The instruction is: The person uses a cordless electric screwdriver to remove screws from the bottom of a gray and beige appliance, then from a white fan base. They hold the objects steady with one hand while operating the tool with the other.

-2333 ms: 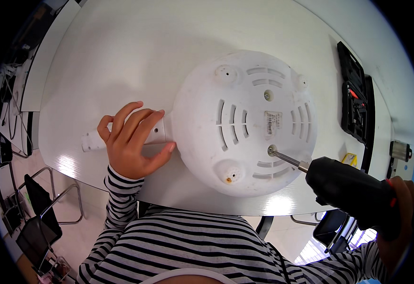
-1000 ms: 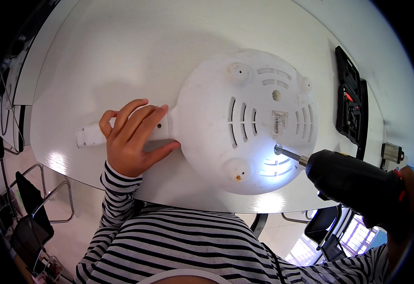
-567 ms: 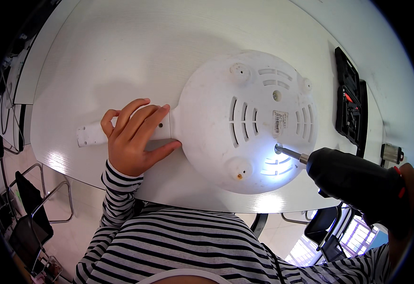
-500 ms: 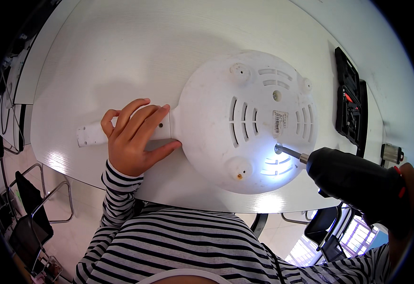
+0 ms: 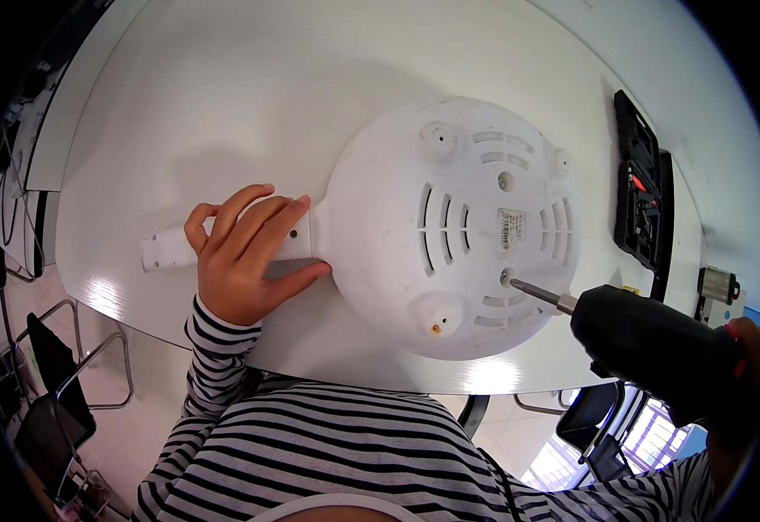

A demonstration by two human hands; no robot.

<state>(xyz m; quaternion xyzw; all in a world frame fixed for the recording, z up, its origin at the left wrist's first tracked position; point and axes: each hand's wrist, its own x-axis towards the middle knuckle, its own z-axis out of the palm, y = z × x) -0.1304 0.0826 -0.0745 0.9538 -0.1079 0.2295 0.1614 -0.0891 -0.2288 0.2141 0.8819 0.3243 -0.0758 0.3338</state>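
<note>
The left hand (image 5: 245, 261) is lying with fingers spread over the white arm (image 5: 167, 248), apparently steadying the round white housing (image 5: 380, 226), which is resting underside up on the desk (image 5: 206, 104). The right hand (image 5: 750, 344), partly shadowed, is wrapping around the black power driver (image 5: 658, 344); its bit (image 5: 536, 293) is slanting toward the recessed hole (image 5: 506, 277). Working well is probably calling for squaring the bit and pressing firmly before spinning.
</note>
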